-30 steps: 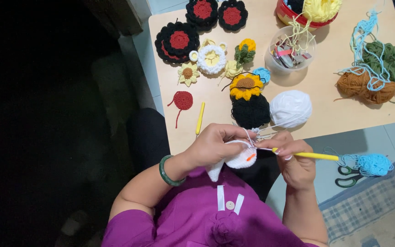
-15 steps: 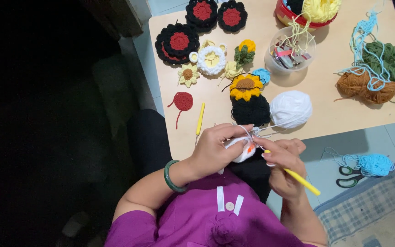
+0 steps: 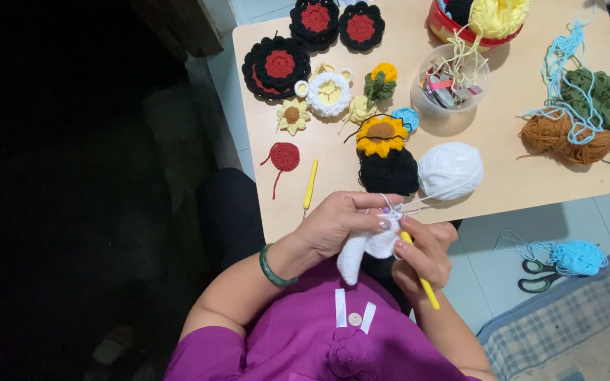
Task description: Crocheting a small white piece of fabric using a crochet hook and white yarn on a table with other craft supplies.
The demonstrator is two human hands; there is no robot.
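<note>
left hand: fingers clenched on the white crochet piece, pinching its upper edge; green bangle on the wrist.
right hand: fingers clenched round a yellow crochet hook, tip buried in the white piece, handle slanting down toward the purple top.
white crochet piece: held between both hands, just off the near edge of the worktop, above the lap; lower end hanging free.
white thread: ran from the piece up to the white yarn ball on the worktop.
beside the ball: black crochet lump touching it, sunflower piece just behind.
spare hook: yellow, lying flat near the worktop's front edge, beside a small red disc with a trailing tail.
far left of worktop: three black-and-red flower rounds, a white-and-yellow ring, small yellow flowers.
centre back: clear tub with clips and yellow thread; red basket of yarn behind.
right side: brown, green and light blue yarn tangled together.
floor: green-handled scissors touching a light blue yarn clump, next to a checked mat.
</note>
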